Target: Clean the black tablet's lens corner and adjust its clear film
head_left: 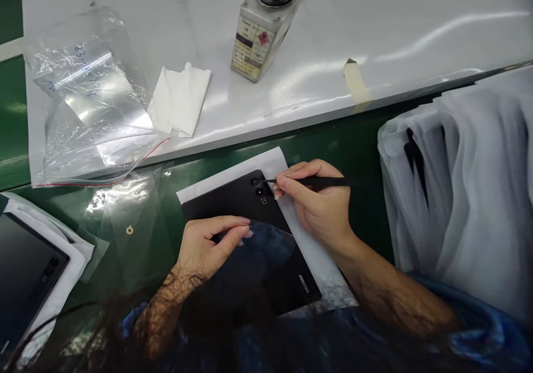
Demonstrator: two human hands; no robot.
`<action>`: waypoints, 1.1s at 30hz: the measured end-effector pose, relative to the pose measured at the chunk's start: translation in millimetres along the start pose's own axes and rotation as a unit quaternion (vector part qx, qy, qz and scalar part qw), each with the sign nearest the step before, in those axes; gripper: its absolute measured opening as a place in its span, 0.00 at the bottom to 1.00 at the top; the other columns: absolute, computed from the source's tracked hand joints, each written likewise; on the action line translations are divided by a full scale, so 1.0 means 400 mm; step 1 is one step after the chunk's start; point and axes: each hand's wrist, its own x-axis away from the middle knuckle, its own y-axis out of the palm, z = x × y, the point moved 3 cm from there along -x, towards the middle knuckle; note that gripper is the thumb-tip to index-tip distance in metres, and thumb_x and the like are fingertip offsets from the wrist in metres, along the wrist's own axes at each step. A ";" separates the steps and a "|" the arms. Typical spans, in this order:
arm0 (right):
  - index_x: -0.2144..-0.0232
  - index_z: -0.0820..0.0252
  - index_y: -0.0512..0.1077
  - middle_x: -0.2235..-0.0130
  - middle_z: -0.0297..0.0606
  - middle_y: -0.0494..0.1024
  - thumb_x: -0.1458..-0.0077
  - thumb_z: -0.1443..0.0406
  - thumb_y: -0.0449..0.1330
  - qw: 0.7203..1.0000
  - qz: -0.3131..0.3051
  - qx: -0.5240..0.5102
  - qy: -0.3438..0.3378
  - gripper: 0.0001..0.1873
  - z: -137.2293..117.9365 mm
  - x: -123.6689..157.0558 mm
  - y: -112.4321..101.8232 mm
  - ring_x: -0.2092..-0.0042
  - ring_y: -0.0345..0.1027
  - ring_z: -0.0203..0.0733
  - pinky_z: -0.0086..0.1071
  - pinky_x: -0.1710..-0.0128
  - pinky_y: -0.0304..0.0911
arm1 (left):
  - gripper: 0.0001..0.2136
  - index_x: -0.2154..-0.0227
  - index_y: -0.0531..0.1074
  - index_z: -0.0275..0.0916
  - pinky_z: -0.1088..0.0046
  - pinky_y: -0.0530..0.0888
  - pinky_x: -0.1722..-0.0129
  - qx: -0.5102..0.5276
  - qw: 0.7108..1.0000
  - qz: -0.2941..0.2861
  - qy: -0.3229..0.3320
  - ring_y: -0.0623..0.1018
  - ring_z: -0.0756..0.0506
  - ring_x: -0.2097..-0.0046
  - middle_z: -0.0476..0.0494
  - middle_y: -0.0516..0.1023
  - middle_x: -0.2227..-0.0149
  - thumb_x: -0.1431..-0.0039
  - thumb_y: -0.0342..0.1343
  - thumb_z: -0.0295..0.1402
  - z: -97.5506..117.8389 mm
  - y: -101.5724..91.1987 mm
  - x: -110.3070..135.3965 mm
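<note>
A black tablet (266, 251) lies back-up on a white sheet (266, 165) on the green bench, its camera lenses (255, 183) at the far end. My right hand (320, 203) pinches black tweezers (316, 182), whose tip touches the upper lens. My left hand (208, 245) rests on the tablet's left part with its fingers curled and pressed onto the dark surface, thumb and forefinger close together; whether they hold anything is unclear.
A solvent dispenser bottle (262, 31), a folded white wipe (180, 100) and clear plastic bags (89, 92) sit on the white shelf (375, 40). A second tablet (25, 273) lies at left. White foam sleeves (462, 190) are stacked at right. A small ring (130, 230) lies on clear film.
</note>
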 end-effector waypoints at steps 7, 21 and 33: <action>0.69 0.49 0.81 0.67 0.33 0.87 0.43 0.54 0.86 0.998 -0.030 0.048 -0.037 0.18 0.017 0.012 -0.011 0.73 0.80 0.42 0.39 0.74 0.79 | 0.05 0.70 0.78 0.46 0.78 0.80 0.75 -0.009 1.000 -0.008 0.003 0.81 0.48 0.78 0.53 0.84 0.76 0.49 0.59 0.31 0.000 -0.002 0.000; 0.68 0.44 0.81 0.65 0.35 0.87 0.37 0.57 0.82 0.992 -0.046 0.092 -0.075 0.14 0.014 0.015 -0.013 0.72 0.79 0.46 0.46 0.71 0.80 | 0.05 0.70 0.78 0.46 0.77 0.80 0.75 -0.013 1.000 -0.011 0.002 0.82 0.47 0.77 0.53 0.84 0.76 0.49 0.59 0.31 0.002 -0.002 0.001; 0.65 0.49 0.86 0.64 0.35 0.89 0.38 0.65 0.82 0.978 -0.189 0.041 -0.080 0.08 -0.068 0.022 -0.031 0.68 0.82 0.42 0.36 0.70 0.81 | 0.05 0.71 0.78 0.47 0.74 0.80 0.77 -0.009 1.000 0.004 -0.001 0.82 0.45 0.78 0.53 0.84 0.76 0.50 0.59 0.30 0.005 0.000 0.002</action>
